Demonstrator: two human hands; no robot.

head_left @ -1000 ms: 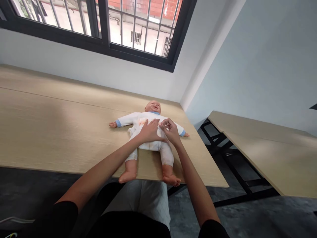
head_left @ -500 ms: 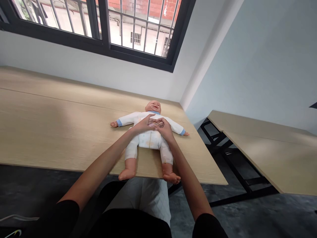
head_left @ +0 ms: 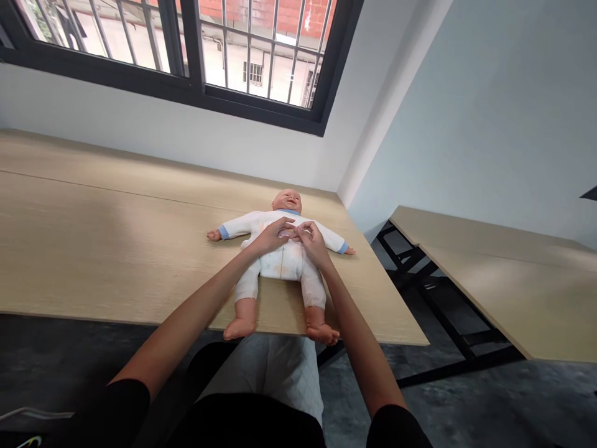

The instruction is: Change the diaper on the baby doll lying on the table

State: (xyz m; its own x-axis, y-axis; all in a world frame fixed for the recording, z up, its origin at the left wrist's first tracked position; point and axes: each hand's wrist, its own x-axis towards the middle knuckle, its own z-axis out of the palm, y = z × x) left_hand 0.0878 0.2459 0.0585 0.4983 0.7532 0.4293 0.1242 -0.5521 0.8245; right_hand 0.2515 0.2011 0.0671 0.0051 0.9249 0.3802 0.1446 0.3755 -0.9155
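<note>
The table supported the baby doll, face-up in its blue-cuffed white outfit. The left hand and right hand had shifted higher, meeting on the doll's chest, apparently centring the work there. Their fingers were bent; how far open, or gripping what, I couldn't tell.

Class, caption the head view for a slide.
Left hand and right hand over a clothed doll lying on a table.

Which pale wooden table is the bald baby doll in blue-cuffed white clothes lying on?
The pale wooden table beneath the dark-framed window: the doll lies there; the other table stands apart to the right.
</note>
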